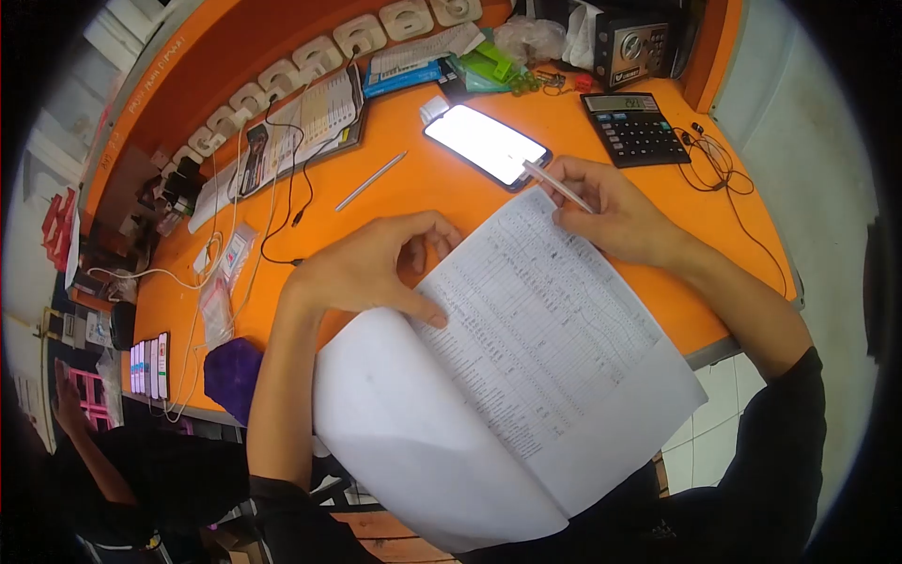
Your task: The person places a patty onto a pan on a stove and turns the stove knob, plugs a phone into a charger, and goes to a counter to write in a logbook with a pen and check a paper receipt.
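A thick booklet of printed sheets point(554, 329) lies open across the orange desk's edge and above my lap, its left pages curling over. My left hand point(376, 263) holds its upper left part, thumb flat on the page and fingers bent at the top edge. Between the fingers of my right hand point(611, 211) is a slim, light-coloured pen point(556, 184), over the booklet's top right corner. Just beyond the pen tip lies a phone point(484, 143) with a bright white screen. A second slim pen point(371, 180) rests on the desk, left of the phone.
A calculator point(634, 132) and tangled earphones point(719, 171) lie at the right, below a black radio point(641, 52). Cables point(293, 179) trail from a row of sockets point(319, 56). Several small phones point(150, 365) stand at the left, near another person's hand point(69, 399).
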The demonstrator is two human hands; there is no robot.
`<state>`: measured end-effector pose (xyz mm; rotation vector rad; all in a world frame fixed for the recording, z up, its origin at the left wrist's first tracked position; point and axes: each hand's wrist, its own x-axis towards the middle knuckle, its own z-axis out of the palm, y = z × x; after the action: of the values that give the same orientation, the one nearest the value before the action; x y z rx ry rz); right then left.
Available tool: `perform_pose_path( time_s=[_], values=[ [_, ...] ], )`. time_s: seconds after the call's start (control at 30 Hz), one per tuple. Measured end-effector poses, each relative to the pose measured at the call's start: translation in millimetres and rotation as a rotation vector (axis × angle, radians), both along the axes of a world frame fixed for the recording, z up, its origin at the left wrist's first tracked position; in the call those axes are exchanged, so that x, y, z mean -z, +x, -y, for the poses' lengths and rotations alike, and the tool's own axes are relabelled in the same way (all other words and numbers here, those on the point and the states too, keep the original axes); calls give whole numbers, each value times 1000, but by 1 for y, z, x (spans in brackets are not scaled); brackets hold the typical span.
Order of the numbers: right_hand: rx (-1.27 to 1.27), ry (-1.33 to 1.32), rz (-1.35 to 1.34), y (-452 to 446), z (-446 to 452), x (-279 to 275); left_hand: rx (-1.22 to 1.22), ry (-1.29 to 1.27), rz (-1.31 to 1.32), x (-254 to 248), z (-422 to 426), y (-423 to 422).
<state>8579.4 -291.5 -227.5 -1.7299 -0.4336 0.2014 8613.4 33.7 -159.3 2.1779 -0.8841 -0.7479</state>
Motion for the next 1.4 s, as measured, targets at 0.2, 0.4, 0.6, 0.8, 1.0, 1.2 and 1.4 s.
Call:
perform_pose_path(
  time_s=[0.2, 0.4, 0.6, 0.8, 1.0, 1.2, 1.4],
  values=[
    [56, 33, -15, -5, -8, -12, -34, -28, -33, 6, -4, 5],
    [64, 64, -8, -4, -8, -9, -118, -136, -47, 18, -14, -3],
    [68, 111, -42, -3, -9, -8, -191, -189, -90, 23, -14, -6],
    [29, 112, -129, -10, -14, -19, -183, -192, -108, 24, -18, -3],
    [-94, 186, -208, -14, 2, -33, -152, -306, -326, 18, -28, 0],
    [-80, 127, -187, -18, -8, -34, 45, -391, -220, 28, -36, 11],
    [-72, 147, -205, -17, -7, -32, 142, -610, -466, 44, -46, 20]
  ],
)
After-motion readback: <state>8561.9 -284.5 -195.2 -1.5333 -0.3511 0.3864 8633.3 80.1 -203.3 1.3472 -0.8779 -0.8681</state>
